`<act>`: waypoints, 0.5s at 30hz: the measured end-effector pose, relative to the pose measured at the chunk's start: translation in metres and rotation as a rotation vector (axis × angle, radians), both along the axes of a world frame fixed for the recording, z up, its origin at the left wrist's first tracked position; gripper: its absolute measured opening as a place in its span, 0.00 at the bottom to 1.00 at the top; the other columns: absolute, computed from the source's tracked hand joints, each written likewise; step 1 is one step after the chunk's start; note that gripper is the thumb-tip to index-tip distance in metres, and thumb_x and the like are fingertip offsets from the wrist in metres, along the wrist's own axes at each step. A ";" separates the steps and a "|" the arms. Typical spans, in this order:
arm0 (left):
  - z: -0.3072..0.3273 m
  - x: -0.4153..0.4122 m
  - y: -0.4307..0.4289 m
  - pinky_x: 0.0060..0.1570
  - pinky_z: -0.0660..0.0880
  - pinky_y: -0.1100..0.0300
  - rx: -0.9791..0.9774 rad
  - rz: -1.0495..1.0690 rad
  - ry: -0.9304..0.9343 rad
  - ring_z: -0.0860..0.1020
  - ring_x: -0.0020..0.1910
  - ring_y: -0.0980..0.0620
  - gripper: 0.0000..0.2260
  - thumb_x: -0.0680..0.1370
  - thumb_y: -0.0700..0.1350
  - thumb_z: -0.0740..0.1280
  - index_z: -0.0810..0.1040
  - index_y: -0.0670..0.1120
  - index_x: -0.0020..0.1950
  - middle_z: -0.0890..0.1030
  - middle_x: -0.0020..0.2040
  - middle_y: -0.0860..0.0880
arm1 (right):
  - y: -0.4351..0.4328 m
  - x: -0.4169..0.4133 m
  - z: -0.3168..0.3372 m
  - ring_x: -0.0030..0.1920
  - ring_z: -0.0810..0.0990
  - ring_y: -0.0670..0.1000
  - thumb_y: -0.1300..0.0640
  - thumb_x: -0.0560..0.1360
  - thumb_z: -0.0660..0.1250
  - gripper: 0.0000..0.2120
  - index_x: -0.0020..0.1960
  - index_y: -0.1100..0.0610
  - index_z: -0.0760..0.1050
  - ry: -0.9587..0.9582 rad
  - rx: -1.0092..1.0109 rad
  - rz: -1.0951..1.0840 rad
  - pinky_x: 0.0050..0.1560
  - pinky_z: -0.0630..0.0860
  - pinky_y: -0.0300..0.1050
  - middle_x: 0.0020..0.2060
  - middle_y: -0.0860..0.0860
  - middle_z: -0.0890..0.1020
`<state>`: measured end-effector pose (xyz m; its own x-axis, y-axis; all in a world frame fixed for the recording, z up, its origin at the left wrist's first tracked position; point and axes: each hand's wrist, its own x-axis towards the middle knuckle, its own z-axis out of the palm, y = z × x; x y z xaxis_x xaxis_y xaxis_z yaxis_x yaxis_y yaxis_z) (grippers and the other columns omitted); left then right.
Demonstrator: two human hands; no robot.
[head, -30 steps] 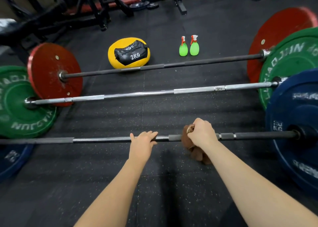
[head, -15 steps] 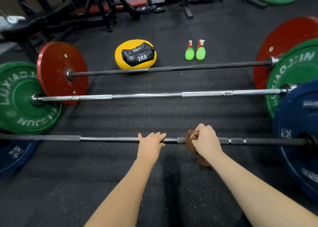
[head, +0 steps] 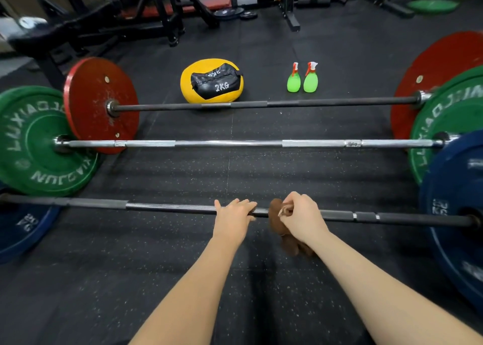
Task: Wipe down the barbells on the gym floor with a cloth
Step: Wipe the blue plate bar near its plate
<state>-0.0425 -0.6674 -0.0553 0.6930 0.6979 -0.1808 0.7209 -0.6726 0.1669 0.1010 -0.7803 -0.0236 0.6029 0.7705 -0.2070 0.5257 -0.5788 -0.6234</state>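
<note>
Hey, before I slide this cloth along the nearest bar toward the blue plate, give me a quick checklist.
1. Cloth on the nearest bar: ok, right hand grips it there.
2. Left hand steadying the bar: ok, rests on it beside the cloth.
3. Bar bare up to the blue plate: ok.
4. Cloth damp: cannot tell.
5. Spray bottles at hand: not ok, they stand past both other barbells.

Near bar (head: pixel 405 218): dark matt metal right of the grip, shinier ribbed steel left of it. Cloth (head: pixel 275 215) gripped by right hand (head: pixel 300 215): brown, fuzzy fabric. Middle bar (head: pixel 235 143), beyond the grip: glossy chrome. Floor (head: pixel 117 266): matt speckled rubber.
</note>
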 end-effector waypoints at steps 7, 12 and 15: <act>0.017 0.003 -0.004 0.77 0.59 0.40 -0.213 0.123 -0.155 0.70 0.73 0.44 0.22 0.85 0.47 0.64 0.67 0.54 0.79 0.76 0.72 0.48 | 0.000 0.007 0.011 0.46 0.83 0.50 0.56 0.75 0.74 0.07 0.50 0.49 0.78 0.371 0.264 -0.144 0.39 0.74 0.40 0.45 0.47 0.83; 0.035 0.019 -0.022 0.59 0.77 0.47 -0.268 0.612 -0.589 0.79 0.59 0.46 0.14 0.84 0.54 0.60 0.76 0.49 0.66 0.81 0.59 0.49 | 0.005 0.008 0.024 0.51 0.82 0.49 0.48 0.78 0.73 0.08 0.53 0.50 0.80 0.724 0.458 -0.348 0.52 0.79 0.45 0.48 0.48 0.85; 0.031 0.029 -0.027 0.62 0.77 0.44 -0.648 0.925 -0.548 0.77 0.61 0.41 0.33 0.76 0.69 0.61 0.73 0.46 0.69 0.78 0.65 0.44 | 0.007 0.011 0.033 0.54 0.85 0.53 0.51 0.80 0.71 0.10 0.58 0.55 0.79 1.191 0.624 -0.459 0.61 0.80 0.57 0.50 0.52 0.87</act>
<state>-0.0140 -0.6941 -0.0246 0.0845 0.8526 -0.5156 0.6096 0.3651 0.7036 0.1125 -0.7732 0.0091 0.5299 0.7096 -0.4644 -0.6425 -0.0216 -0.7660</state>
